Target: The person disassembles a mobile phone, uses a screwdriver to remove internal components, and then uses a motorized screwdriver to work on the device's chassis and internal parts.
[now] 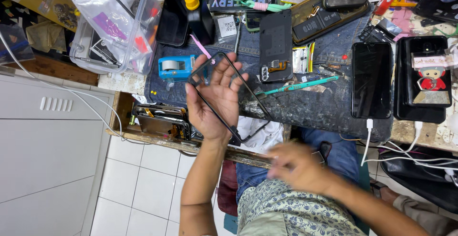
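Head cam, the only view here. Left hand (213,103) is up over the near edge of the bench, palm toward the camera, fingers spread loosely, and a thin black phone frame (228,97) lies across the palm. Fingers aren't clamped; the frame just rests against them, its top corner poking past the fingertips. The frame's long axis runs diagonally, from up-left by the fingertips down-right past the wrist.

Right hand (296,165) is lower, closer to the body, and too motion-blurred to say whether it's open or closed. It looks empty and isn't touching the frame, which sits up and to the left of it, so the left hand is the one that has it.

Just beyond the left fingertips: a blue tape dispenser (174,67) to the left, a black phone back (275,45) straight ahead-right, and a teal tool (298,86) lying on the denim mat (329,107). Further right, a dark phone (371,79) on a charging cable.
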